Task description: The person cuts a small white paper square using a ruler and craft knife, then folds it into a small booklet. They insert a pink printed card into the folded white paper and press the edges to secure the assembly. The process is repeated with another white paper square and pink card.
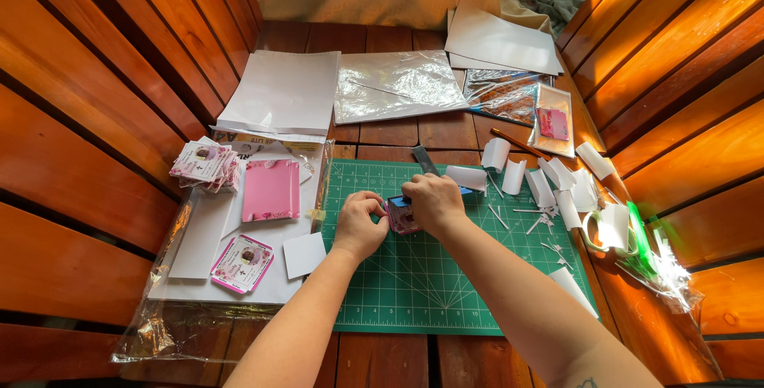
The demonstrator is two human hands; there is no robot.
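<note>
1. Pink card [400,217], small and dark-centred, is held flat on the green cutting mat [398,300], near the mat's upper middle.
2. Its right side is covered by the right hand [432,201], which is closed down over it; a blue tool [464,191] is partly seen under that hand, but its kind cannot be told.
3. Its left edge is pinched by the fingertips of the left hand [360,225], curled narrow.
4. A grey metal ruler [424,159] lies at the mat's top edge, just behind the right hand.
5. Curled white paper strips [549,189] and small offcuts are scattered over the mat's right side and beyond it.
6. Left of the mat, a plain pink card [270,190], a printed pink-bordered card [242,263] and a small white square [304,254] lie on white sheets inside a clear plastic bag.
7. A stack of printed cards [205,165] sits further left of the mat.
8. Behind the mat, white paper [285,92] and a shiny clear sleeve [395,84] rest on the wooden worktop [382,356].
</note>
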